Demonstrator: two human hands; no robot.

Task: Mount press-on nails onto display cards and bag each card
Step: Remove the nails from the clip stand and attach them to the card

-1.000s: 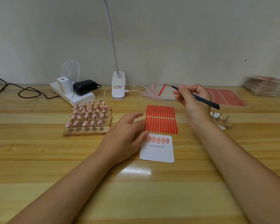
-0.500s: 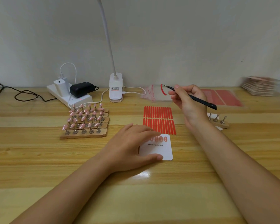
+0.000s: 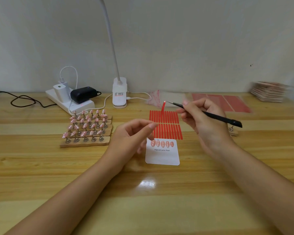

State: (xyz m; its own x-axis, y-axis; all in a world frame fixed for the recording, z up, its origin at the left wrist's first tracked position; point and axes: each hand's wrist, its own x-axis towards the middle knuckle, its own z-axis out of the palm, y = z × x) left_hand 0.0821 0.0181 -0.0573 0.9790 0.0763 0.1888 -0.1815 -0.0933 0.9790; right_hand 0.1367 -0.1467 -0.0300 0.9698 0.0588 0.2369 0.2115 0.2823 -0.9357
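A white display card (image 3: pixel 162 156) printed "Handmade Nail" lies on the table with a row of several pink nails along its top. My left hand (image 3: pixel 131 134) hovers just left of the card's top corner, fingers loosely curled, holding nothing. My right hand (image 3: pixel 203 122) grips black tweezers (image 3: pixel 209 114), whose tip pinches a red adhesive strip (image 3: pixel 163 106) hanging above the red strip sheet (image 3: pixel 165 124). Wooden holders (image 3: pixel 87 128) carry several pink nails on metal stands at the left.
A white power strip (image 3: pixel 70 102) with chargers and a clip lamp (image 3: pixel 119 94) stand at the back. Clear bags with red edges (image 3: pixel 155 97) lie behind the strip sheet. More red sheets (image 3: pixel 224 102) and a stack of cards (image 3: pixel 268 91) sit at the back right. A small nail holder (image 3: pixel 232 131) lies behind my right wrist.
My left hand has lifted off the card and curled up to its left. The tweezers have come down toward the strip sheet with the red strip in their tip.
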